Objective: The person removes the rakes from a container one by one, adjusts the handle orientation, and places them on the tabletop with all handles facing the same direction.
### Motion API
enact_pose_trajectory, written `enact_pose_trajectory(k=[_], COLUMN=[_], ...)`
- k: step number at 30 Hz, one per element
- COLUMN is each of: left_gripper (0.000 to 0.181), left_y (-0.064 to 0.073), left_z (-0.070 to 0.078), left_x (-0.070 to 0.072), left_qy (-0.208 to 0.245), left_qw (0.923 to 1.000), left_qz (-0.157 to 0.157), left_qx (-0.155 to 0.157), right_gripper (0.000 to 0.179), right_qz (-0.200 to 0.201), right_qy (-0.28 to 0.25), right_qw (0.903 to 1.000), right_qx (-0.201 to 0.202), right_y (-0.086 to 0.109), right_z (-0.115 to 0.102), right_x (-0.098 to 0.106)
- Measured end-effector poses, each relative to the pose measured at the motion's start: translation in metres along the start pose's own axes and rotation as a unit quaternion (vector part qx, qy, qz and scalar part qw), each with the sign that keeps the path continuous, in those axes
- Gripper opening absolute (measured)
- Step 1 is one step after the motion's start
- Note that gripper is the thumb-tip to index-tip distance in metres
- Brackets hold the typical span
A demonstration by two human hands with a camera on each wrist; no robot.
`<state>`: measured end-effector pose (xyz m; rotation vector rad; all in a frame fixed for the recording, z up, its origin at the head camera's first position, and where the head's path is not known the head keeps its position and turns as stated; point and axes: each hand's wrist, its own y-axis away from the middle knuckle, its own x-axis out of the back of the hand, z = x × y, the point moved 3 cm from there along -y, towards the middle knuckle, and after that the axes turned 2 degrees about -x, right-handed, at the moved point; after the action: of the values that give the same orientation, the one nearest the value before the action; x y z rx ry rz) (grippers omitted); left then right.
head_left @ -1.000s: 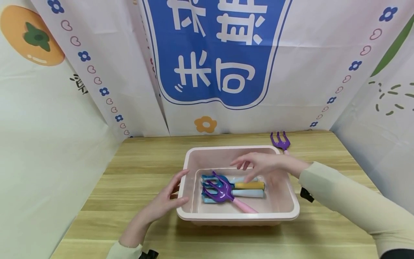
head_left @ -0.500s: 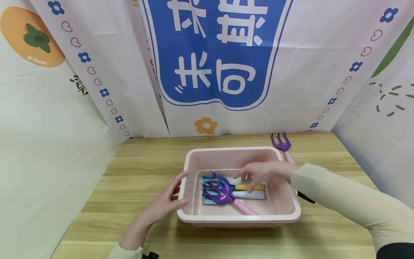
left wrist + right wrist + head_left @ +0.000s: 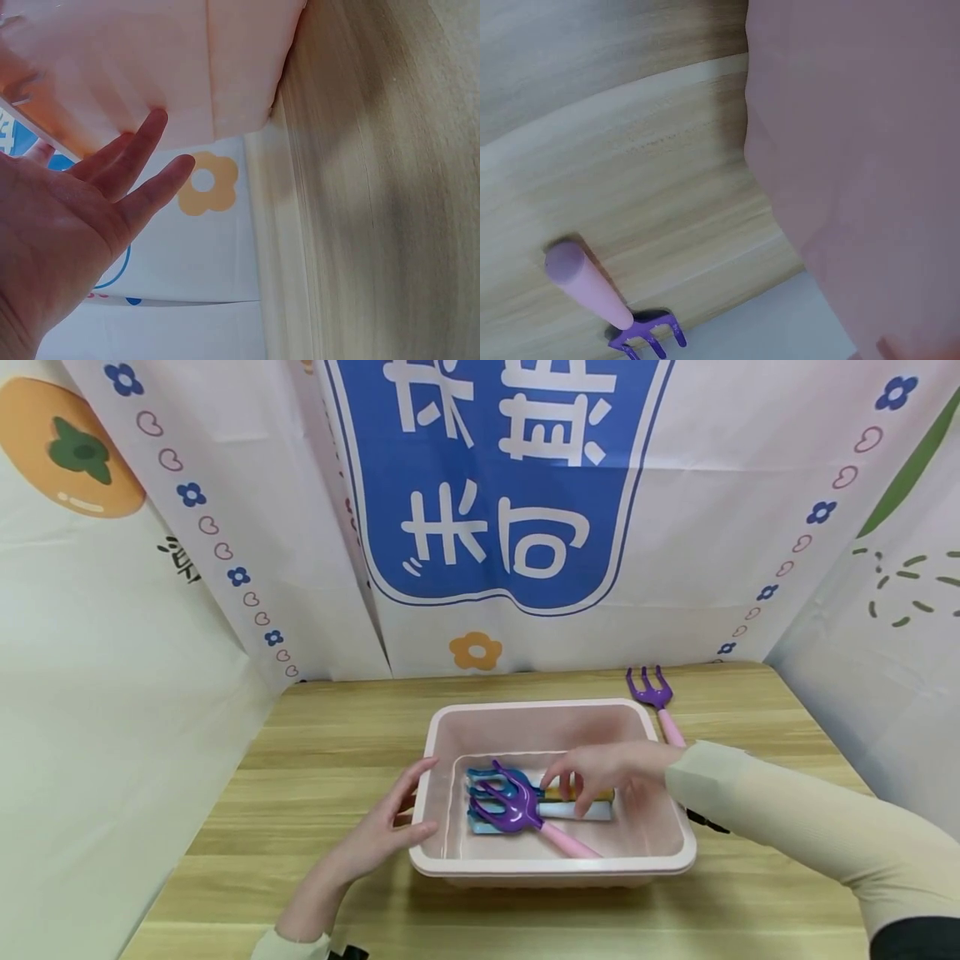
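Steadying a pale-pink rectangular plastic bin (image 3: 555, 866) with straight-fingered left hand (image 3: 382, 828), probably against sliding; inside it, bending the right hand (image 3: 597, 767) over a yellow cylindrical handle (image 3: 557, 794), leaving any grip unclear.

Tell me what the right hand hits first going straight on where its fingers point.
Right hand: probably the yellow handle in the pink bin, beside the pale blue handle. Height gap unclear from the head view; contact possible already.

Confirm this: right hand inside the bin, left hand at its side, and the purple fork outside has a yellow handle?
No: the purple fork outside the bin has a pink handle, as the right wrist view shows; the rest stands.
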<state>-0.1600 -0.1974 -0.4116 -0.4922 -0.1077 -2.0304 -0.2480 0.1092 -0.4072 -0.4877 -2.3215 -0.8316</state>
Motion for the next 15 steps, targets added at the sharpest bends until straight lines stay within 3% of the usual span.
enact_pose_trajectory(k=[5, 15], left_gripper=[0.074, 0.074], left_y=[-0.0003, -0.0004], left_z=[-0.0008, 0.0002], left_x=[-0.0001, -0.0002], left_qy=[-0.002, 0.000], left_qw=[1.0000, 1.0000], left_qz=[0.000, 0.001], left_qx=[0.003, 0.001], right_gripper=[0.052, 0.052], right_qz=[0.033, -0.004], right_qy=[0.054, 0.024], right_qw=[0.9979, 0.9983], right_qx=[-0.013, -0.053], right_y=[-0.0009, -0.0026], right_z=[0.0011, 0.0076], right_x=[0.0046, 0.0002])
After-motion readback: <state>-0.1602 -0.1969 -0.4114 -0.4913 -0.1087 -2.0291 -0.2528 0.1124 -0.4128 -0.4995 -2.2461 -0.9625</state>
